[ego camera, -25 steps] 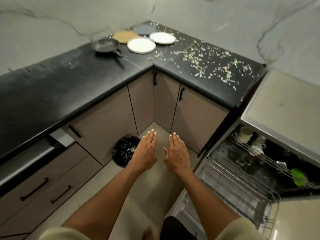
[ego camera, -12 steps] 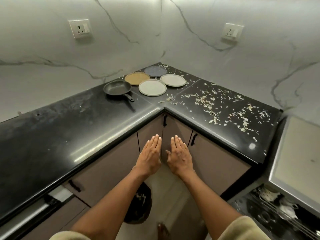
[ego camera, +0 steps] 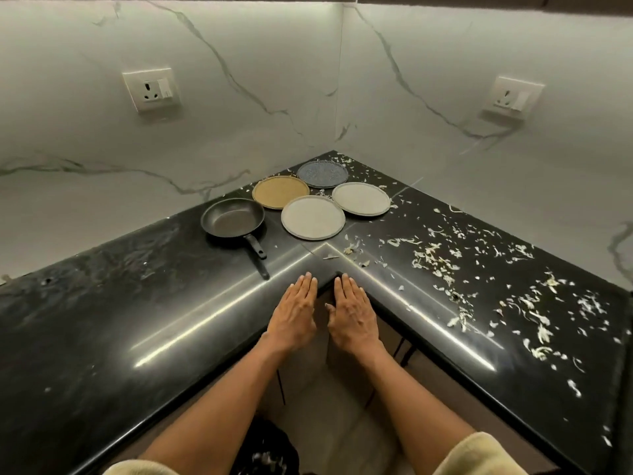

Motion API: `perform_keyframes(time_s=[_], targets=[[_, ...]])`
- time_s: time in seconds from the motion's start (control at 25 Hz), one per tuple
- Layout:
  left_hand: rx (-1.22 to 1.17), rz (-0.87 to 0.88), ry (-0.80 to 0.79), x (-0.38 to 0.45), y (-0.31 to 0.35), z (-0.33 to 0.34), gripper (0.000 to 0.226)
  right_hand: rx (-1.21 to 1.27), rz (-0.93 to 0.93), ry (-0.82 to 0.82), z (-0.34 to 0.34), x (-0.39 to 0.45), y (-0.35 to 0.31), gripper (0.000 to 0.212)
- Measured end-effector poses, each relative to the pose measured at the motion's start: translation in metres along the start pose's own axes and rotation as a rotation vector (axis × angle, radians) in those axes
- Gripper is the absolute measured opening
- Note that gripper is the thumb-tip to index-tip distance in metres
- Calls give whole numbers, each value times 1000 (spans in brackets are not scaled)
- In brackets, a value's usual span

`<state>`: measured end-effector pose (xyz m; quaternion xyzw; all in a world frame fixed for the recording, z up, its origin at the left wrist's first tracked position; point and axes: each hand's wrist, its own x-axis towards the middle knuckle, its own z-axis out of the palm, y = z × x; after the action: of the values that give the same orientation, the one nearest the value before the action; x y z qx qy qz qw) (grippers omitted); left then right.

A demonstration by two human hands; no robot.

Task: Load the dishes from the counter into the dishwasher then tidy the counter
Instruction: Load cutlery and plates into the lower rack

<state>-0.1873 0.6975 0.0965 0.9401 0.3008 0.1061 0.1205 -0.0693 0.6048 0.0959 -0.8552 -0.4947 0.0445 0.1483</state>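
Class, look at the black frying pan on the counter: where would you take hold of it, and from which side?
Grip the frying pan by its long handle, coming from the counter's front edge. The handle points toward the person's open left hand, and nothing lies across it. The plates sit to the pan's right.

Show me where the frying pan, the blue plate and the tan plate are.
frying pan (ego camera: 232, 218): head view, inside of the bowl.
blue plate (ego camera: 322, 173): head view, centre of its face.
tan plate (ego camera: 280, 192): head view, centre of its face.
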Motion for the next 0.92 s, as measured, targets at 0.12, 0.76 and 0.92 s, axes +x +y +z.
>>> perform_keyframes(time_s=[0.12, 0.76, 0.92], targets=[[-7, -12, -11, 45, -20, 7, 74, -5, -6, -9, 9, 47, 8, 67], [32, 116, -195, 324, -64, 59, 80, -35, 122, -98, 14, 294, 94, 63], [25, 136, -218, 370, -63, 72, 81, -41, 153, -91, 18, 327, 121, 64]])
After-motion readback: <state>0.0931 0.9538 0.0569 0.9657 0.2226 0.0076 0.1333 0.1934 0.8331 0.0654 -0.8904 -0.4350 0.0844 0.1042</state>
